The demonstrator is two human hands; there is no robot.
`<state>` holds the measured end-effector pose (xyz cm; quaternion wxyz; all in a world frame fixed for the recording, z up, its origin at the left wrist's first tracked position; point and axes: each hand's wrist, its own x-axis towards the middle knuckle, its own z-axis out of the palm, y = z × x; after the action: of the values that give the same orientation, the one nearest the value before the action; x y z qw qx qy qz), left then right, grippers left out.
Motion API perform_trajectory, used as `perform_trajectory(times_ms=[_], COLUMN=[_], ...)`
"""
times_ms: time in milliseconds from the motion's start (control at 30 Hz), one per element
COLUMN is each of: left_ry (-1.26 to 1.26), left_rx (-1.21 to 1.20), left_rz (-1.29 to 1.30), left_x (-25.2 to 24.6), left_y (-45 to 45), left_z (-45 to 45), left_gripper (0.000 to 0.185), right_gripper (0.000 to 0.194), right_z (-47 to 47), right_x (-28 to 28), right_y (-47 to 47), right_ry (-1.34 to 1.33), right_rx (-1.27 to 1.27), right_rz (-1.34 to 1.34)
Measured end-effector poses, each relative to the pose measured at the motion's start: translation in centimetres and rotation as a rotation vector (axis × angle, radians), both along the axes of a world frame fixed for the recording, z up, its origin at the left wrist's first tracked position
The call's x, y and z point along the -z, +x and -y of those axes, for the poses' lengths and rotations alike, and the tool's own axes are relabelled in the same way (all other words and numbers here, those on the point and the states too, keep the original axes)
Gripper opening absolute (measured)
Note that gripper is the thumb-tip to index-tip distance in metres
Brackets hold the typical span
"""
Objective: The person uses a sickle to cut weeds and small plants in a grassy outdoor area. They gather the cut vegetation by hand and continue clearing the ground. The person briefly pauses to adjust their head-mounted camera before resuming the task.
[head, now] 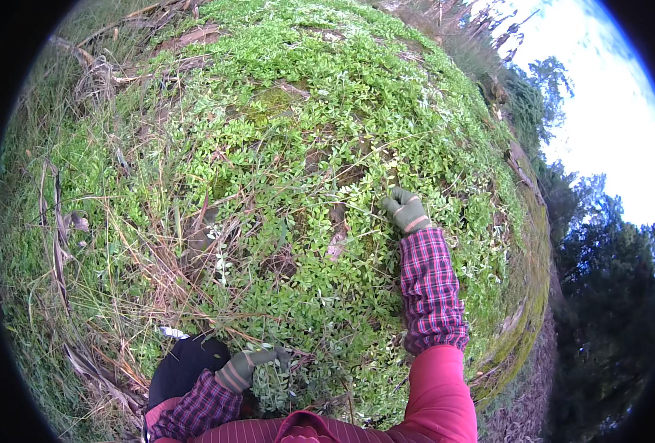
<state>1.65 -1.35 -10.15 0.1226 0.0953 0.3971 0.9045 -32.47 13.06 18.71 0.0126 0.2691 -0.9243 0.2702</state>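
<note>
Low, small-leaved green plants point(316, 299) cover the sloping ground before me. My right hand point(407, 210), in a green glove with a pale stripe, reaches out among the leaves right of the middle. Its fingers are bent, and their tips are partly lost in the foliage, so I cannot tell whether a stem is between them. Close to my body at the bottom, my left hand point(245, 368), in a matching striped glove, is closed around a bunch of leafy stems point(273, 385). The leaves hang below its fingers, and reddish stems stick out to the right.
Dry grass point(164, 277) tangles with the greenery at left, beside long withered leaves point(59, 249). Bare soil point(352, 174) shows through beyond the middle. A mossy edge point(518, 326) curves along the right, with dark trees point(609, 282) past it. My dark-clad knee point(186, 362) is beside my left hand.
</note>
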Motion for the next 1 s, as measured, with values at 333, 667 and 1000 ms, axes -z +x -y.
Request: perform_trajectory(times_ms=[333, 667, 1000], left_ry=[-0.073, -0.113, -0.097], left_rx=[0.055, 0.034, -0.101], left_rz=[-0.189, -0.045, 0.033], left_x=[0.6, -1.0, -9.1], left_y=[-0.6, 0.0, 1.7], left_z=[0.0, 0.0, -2.2], left_gripper=[0.036, 0.039, 0.023], right_gripper=[0.023, 0.010, 0.018], right_z=[4.1, 0.6, -8.2], right_x=[-1.9, 0.2, 3.2], right_y=[-7.2, -1.5, 14.3], right_ry=[-0.662, -0.940, -0.464], right_rx=[0.379, 0.196, 0.111], right_rz=[0.040, 0.250, 0.158])
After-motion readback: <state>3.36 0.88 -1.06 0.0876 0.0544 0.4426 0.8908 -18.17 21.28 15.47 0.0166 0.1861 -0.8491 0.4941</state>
